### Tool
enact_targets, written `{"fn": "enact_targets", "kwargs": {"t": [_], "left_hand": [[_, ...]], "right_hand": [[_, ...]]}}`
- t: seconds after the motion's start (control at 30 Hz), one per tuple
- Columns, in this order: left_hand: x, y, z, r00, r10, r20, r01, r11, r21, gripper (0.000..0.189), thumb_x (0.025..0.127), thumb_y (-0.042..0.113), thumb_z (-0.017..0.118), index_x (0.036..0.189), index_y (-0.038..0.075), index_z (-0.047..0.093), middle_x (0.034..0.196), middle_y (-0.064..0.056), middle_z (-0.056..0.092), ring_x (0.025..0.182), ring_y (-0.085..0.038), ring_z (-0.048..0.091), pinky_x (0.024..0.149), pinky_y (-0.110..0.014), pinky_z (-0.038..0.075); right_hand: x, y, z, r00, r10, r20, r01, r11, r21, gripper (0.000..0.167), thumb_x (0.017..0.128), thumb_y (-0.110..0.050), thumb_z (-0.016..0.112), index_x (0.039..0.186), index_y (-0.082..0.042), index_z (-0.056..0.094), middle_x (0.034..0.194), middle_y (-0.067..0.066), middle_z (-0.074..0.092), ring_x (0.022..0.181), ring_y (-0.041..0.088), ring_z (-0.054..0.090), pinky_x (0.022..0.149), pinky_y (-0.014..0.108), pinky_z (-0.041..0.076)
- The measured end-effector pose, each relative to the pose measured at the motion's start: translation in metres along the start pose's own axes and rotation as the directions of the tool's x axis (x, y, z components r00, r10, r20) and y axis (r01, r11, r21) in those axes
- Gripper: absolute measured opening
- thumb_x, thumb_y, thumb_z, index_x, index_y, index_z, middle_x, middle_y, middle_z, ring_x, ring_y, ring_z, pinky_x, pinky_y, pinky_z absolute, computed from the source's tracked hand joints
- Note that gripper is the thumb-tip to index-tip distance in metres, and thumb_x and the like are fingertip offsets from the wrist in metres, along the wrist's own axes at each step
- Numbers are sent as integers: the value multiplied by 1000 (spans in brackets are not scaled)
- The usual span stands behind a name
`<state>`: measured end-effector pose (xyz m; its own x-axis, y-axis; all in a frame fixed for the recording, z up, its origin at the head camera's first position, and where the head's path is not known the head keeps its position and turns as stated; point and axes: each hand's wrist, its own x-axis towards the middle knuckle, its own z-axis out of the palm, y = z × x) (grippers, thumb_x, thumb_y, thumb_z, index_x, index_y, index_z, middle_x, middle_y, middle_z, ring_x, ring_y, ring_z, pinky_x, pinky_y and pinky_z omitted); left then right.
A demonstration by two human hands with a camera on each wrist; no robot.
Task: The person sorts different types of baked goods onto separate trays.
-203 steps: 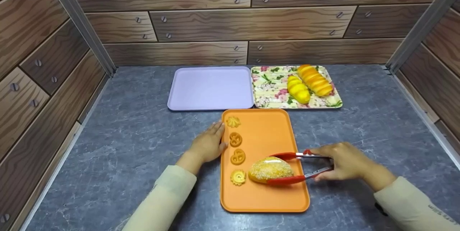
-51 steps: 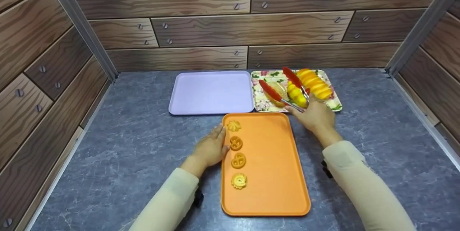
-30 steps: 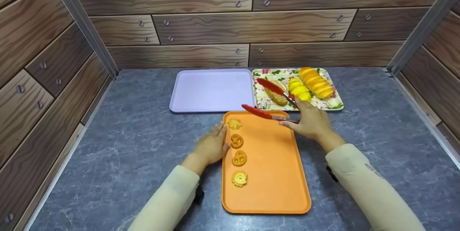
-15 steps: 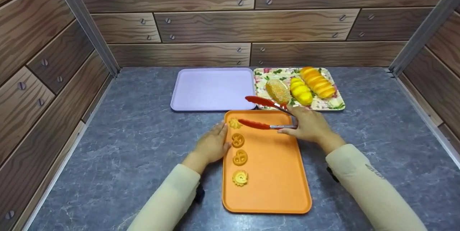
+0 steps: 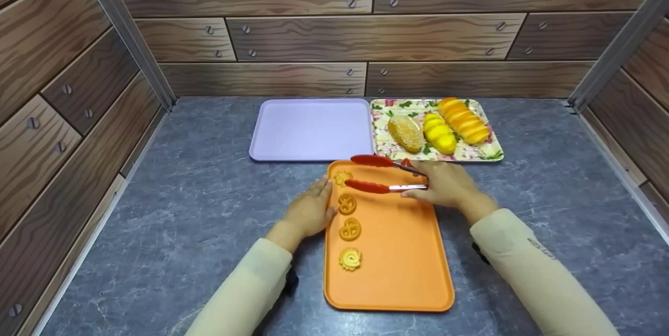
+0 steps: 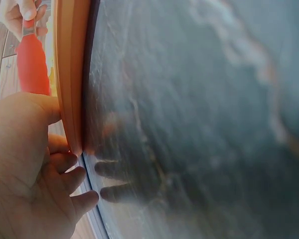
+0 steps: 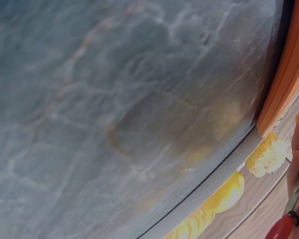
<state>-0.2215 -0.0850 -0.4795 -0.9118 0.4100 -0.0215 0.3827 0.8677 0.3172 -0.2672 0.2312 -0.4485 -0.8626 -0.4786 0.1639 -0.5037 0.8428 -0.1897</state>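
Note:
My left hand (image 5: 304, 213) rests against the left edge of the orange tray (image 5: 400, 257), its fingers extended along the rim. Red-tipped tongs (image 5: 368, 186) are held in my right hand (image 5: 444, 184), their arms spread apart over the tray's far end. The lower tip is beside a flower-shaped cookie (image 5: 341, 177); whether they touch cannot be told. Below it in a column lie a pretzel (image 5: 347, 204), a second pretzel (image 5: 350, 229) and a round, scalloped cookie (image 5: 350, 259). In the right wrist view only part of the tongs (image 7: 283, 226) shows.
Behind stands a floral tray (image 5: 389, 107) bearing a sesame bun (image 5: 406, 134), a yellow bread roll (image 5: 439, 133) and an orange scored loaf (image 5: 464, 120). A lilac tray (image 5: 313, 129) adjoins it on the left. Wood-patterned panels (image 5: 292, 38) enclose the grey table (image 5: 183, 210).
The sesame bun went from the orange tray to the floral one and was let go. Since then the tongs have come back toward the flower-shaped cookie. My left hand stays at the tray's edge.

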Motion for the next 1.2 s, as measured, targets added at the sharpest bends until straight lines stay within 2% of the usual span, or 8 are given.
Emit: {"fn": "enact_targets", "kwargs": {"t": [0.1, 0.23, 0.4, 0.57, 0.77, 0.97, 1.2], "left_hand": [[0, 0, 0, 1000, -7, 11, 7, 1000, -5, 63, 99, 33, 49, 147, -2, 29, 154, -17, 23, 139, -33, 24, 112, -44, 23], [1, 0, 0, 1000, -16, 20, 16, 1000, -2, 64, 99, 33, 49, 148, -1, 28, 155, -16, 21, 140, -31, 22, 112, -43, 22], [2, -1, 1, 999, -22, 23, 22, 1000, 0, 64, 99, 34, 49, 148, 0, 27, 155, -15, 20, 140, -31, 22, 113, -42, 22], [1, 0, 0, 999, -25, 33, 25, 1000, -1, 64, 99, 34, 49, 149, 1, 26, 155, -14, 19, 140, -31, 22, 113, -42, 22], [0, 1, -1, 999, -20, 26, 20, 1000, 10, 64, 98, 33, 50, 149, 0, 28, 154, -15, 22, 139, -32, 25, 111, -43, 25], [1, 1, -1, 999, -28, 30, 28, 1000, 14, 64, 98, 33, 50, 149, 1, 28, 155, -15, 22, 139, -31, 25, 111, -43, 25], [1, 0, 0, 999, -25, 29, 25, 1000, 0, 64, 99, 34, 48, 149, 0, 27, 155, -15, 20, 140, -31, 23, 112, -42, 23]], "right_hand": [[1, -1, 1, 1000, -15, 11, 15, 1000, -18, 83, 74, -69, 65, 132, -10, 59, 111, 11, 67, 91, 31, 63, 74, 49, 50], [3, -3, 3, 999, -29, 13, 30, 999, -34, 76, 75, -68, 66, 125, -12, 63, 95, 7, 68, 81, 28, 63, 67, 47, 50], [6, -6, 4, 999, -18, 49, 19, 999, -32, 67, 75, -66, 67, 117, -14, 64, 84, 2, 66, 74, 25, 60, 62, 44, 48], [7, -8, 4, 998, 7, 61, -5, 1000, -30, 69, 74, -66, 67, 119, -14, 65, 92, 4, 68, 81, 27, 62, 67, 46, 49], [7, -8, 3, 999, -15, 47, 17, 998, -56, 68, 74, -66, 67, 119, -15, 65, 91, 5, 69, 82, 28, 64, 66, 47, 49], [7, -8, 3, 999, -29, 46, 32, 998, -53, 70, 75, -63, 69, 124, -13, 65, 109, 8, 69, 91, 32, 64, 72, 50, 50], [5, -7, 4, 999, -32, 38, 34, 998, -44, 71, 76, -61, 69, 126, -10, 64, 111, 9, 68, 93, 33, 64, 75, 51, 51]]}}
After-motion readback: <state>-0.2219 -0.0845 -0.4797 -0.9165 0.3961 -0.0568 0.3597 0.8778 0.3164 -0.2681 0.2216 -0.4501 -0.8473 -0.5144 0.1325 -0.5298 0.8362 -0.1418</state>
